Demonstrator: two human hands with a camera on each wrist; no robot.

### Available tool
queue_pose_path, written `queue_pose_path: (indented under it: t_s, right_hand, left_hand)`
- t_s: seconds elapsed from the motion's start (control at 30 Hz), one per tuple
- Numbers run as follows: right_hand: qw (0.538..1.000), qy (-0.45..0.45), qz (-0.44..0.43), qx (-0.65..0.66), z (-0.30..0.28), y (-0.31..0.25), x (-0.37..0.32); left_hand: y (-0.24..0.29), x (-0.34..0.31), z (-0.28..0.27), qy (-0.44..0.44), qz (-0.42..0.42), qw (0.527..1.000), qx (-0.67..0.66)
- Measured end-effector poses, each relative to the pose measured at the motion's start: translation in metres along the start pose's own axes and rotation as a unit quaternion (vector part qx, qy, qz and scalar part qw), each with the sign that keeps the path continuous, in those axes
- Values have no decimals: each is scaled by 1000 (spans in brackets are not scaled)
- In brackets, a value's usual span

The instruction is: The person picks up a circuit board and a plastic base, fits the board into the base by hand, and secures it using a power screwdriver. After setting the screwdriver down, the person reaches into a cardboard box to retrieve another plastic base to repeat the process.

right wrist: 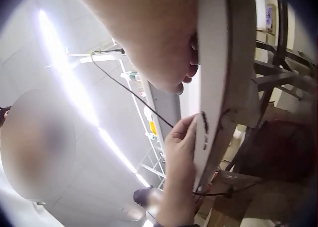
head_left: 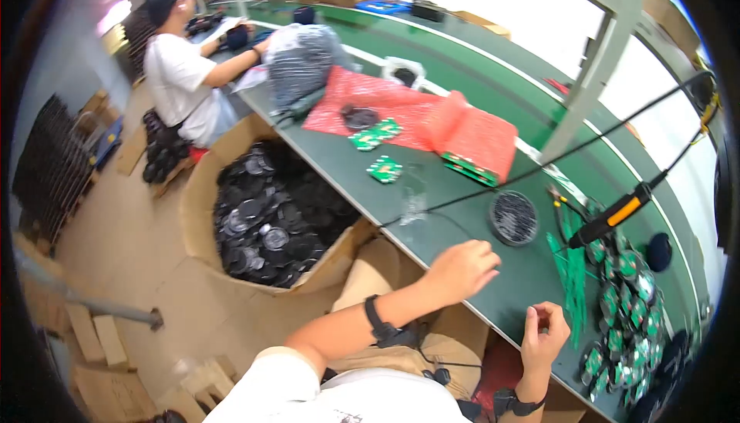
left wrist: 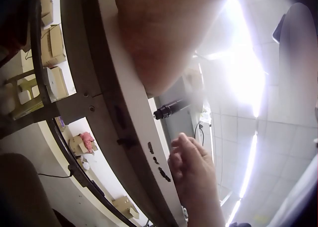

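My left hand (head_left: pixel 462 271) is at the front edge of the green workbench (head_left: pixel 455 230), its fingers loosely curled with nothing visible in them. To its right, my right hand (head_left: pixel 546 334) is raised near the same edge, thumb close to bent fingers, also holding nothing that shows. Nearest beyond the left hand is a round dish (head_left: pixel 514 217) of small dark pieces. Green strips (head_left: pixel 572 284) and a heap of round green circuit boards (head_left: pixel 628 307) lie right of the hands. In the right wrist view the left hand (right wrist: pixel 181 142) appears beside the bench edge.
A corded black-and-orange tool (head_left: pixel 617 215) hangs over the bench's right side. Pink bubble wrap (head_left: pixel 385 111) and small green boards (head_left: pixel 384 169) lie farther left. A large carton (head_left: pixel 196 223) of black round parts stands against the bench. Another person (head_left: pixel 185 76) works at the far end.
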State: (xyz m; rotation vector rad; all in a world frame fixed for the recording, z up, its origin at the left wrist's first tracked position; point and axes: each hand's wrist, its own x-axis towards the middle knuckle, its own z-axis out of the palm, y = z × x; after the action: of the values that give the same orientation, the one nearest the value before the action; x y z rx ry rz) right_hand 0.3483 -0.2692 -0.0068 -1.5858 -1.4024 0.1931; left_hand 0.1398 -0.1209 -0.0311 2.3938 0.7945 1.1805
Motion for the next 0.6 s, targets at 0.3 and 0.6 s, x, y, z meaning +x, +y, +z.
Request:
queue_pose_path:
  t_s: [0.3, 0.6]
  right_hand:
    - [992, -60, -43, -101, 23, 4, 5]
    - [990, -87, -53, -102, 18, 0, 6]
  left_hand:
    - [-1, -4, 2, 15, 20, 1000, -5]
    - [-3, -21, -92, 105, -91, 990, -39]
